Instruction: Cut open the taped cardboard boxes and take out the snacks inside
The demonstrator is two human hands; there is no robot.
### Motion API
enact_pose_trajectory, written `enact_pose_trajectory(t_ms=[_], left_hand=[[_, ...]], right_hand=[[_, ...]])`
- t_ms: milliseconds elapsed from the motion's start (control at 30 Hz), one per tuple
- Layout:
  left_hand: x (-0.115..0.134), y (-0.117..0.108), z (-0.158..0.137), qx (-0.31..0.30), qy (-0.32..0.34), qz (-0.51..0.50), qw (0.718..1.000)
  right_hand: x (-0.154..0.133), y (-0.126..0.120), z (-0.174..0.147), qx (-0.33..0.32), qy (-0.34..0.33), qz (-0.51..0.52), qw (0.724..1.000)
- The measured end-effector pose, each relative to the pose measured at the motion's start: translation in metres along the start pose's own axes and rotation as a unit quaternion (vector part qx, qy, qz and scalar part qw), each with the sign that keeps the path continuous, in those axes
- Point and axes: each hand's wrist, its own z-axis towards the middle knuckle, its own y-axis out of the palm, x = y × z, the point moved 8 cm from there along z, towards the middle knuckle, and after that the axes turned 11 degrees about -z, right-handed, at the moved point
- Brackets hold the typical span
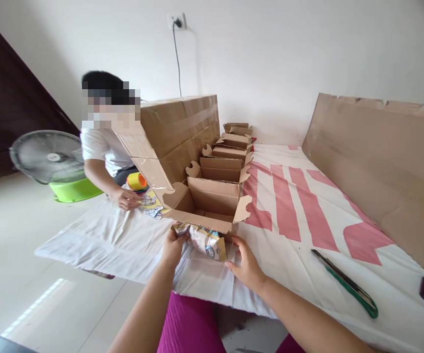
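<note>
Packet (205,241) is being grasped at its left end by the left hand (175,246); beside its right end, the right hand (247,267) is being held half open, contact unclear. Its long axis is being aimed left to right, roughly along the near edge of the cloth (212,282), before an open carton (212,202).
</note>
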Motion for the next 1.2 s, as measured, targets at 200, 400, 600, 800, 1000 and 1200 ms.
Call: enact_pose_trajectory(t_ms=[200, 400, 600, 800, 1000, 1200], left_hand=[[-0.002, -0.002, -0.001, 0.019, 0.019, 0.006, 1.0], [-0.002, -0.023, -0.011, 0.089, 0.072, 0.011, 0.993], [0.004, -0.028, -0.011, 0.105, 0.091, 0.042, 0.989], [-0.001, -0.024, -0.011, 0.085, 0.085, 0.051, 0.991], [-0.004, -0.013, -0.012, 0.042, 0.084, 0.067, 0.993], [-0.006, -0.013, -0.013, 0.057, 0.103, 0.068, 0.991]], right_hand=[[0.004, 0.006, -0.002, -0.007, -0.026, -0.009, 1.0], [0.008, 0.006, -0.007, -0.002, -0.01, -0.026, 1.0], [0.011, 0.006, -0.009, -0.006, 0.012, -0.024, 1.0], [0.011, 0.006, -0.008, -0.011, 0.011, -0.023, 1.0], [0.011, 0.001, -0.007, 0.029, -0.006, -0.043, 0.999], [0.01, -0.001, -0.007, 0.045, -0.027, -0.062, 0.997]])
